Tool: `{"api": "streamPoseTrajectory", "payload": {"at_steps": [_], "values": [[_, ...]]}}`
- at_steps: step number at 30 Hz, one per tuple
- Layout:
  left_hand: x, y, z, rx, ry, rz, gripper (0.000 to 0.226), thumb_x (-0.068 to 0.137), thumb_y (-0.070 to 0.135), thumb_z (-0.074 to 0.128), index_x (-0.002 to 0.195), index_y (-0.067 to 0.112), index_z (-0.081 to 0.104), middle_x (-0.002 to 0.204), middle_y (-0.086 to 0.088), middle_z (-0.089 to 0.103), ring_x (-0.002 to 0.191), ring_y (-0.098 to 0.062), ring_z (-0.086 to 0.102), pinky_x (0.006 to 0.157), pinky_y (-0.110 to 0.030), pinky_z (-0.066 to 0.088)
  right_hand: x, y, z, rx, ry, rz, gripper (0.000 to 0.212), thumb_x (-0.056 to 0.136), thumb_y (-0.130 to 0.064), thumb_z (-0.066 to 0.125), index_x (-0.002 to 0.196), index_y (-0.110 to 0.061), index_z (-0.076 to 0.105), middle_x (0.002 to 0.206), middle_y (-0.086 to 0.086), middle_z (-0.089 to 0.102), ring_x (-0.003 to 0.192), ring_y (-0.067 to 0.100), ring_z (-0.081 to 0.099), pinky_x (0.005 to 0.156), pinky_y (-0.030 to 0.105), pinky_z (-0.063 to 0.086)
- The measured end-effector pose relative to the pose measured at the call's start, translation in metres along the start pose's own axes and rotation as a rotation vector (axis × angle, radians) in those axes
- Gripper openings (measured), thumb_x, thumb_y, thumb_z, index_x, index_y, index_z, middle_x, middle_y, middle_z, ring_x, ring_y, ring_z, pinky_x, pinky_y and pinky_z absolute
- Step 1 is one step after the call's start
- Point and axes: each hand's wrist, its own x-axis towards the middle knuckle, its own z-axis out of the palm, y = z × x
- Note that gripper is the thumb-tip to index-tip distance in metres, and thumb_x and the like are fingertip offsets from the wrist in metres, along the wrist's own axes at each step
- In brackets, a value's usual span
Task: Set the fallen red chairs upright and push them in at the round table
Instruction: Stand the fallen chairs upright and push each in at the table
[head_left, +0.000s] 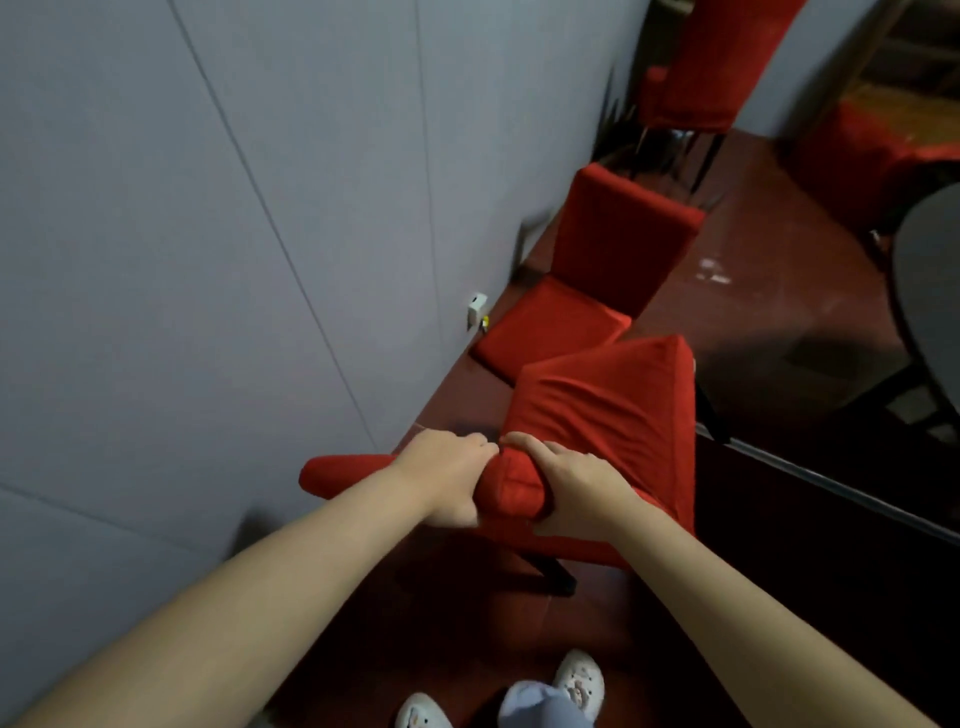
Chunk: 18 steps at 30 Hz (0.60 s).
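A red fabric chair stands right in front of me, its seat pointing away. Both hands hold the top of its backrest: my left hand grips the rail from the left and my right hand wraps it from the right. A second red chair lies on its back on the floor beyond it, close to the grey wall. The dark round table shows at the right edge, only partly in view.
A grey panelled wall runs along the left, with a small white box at its base. More red chairs stand at the back and by the table. The dark red floor lies between. My shoes are at the bottom.
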Motion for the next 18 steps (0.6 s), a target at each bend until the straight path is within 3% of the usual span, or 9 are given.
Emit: {"api": "streamPoseTrajectory", "payload": {"at_steps": [3,6,9,13,18], "values": [[0.01,0.025,-0.009,0.024,0.01,0.015,0.08,0.071,0.065,0.061,0.134,0.018,0.042,0.127,-0.004,0.055,0.107,-0.029,0.06,0.082,-0.038,0.049,-0.017,-0.002,-0.019,-0.021,0.065,-0.064,0.11,0.064,-0.051,0.072,0.151,-0.042,0.005,0.138,-0.004,0.046,0.11,0.028,0.059,0.087,0.038,0.05],[0.015,0.053,-0.01,0.006,-0.007,0.001,0.087,0.076,0.062,0.057,0.147,0.022,0.026,0.146,-0.007,0.038,0.123,-0.029,0.049,0.092,-0.039,0.046,-0.03,-0.015,-0.025,-0.067,0.066,-0.065,0.11,0.071,-0.038,0.072,0.15,-0.04,-0.005,0.154,0.003,0.027,0.14,0.037,0.027,0.112,0.052,0.023],[0.018,0.083,-0.015,0.0,0.024,0.022,0.08,0.082,0.056,0.051,0.146,0.025,0.017,0.145,-0.008,0.029,0.119,-0.033,0.047,0.086,-0.043,0.047,-0.044,-0.015,-0.03,-0.188,-0.012,0.013,0.112,0.074,-0.022,0.071,0.151,-0.032,-0.01,0.159,0.013,0.01,0.143,0.043,0.013,0.115,0.054,0.012],[0.026,0.114,-0.028,-0.065,0.039,0.054,0.075,0.077,0.054,0.059,0.138,0.027,0.025,0.132,-0.002,0.038,0.112,-0.029,0.049,0.079,-0.041,0.046,-0.063,0.007,-0.053,-0.175,-0.083,0.061,0.121,0.07,-0.025,0.077,0.151,-0.032,-0.013,0.152,0.016,0.025,0.125,0.037,0.046,0.099,0.042,0.038],[0.032,0.141,-0.022,-0.072,0.172,0.103,0.077,0.076,0.054,0.058,0.14,0.018,0.035,0.124,-0.004,0.052,0.106,-0.026,0.053,0.077,-0.036,0.047,-0.099,0.043,-0.056,-0.155,0.035,0.079,0.121,0.07,-0.031,0.071,0.148,-0.034,-0.022,0.12,0.008,0.056,0.096,0.029,0.06,0.078,0.034,0.041]]}}
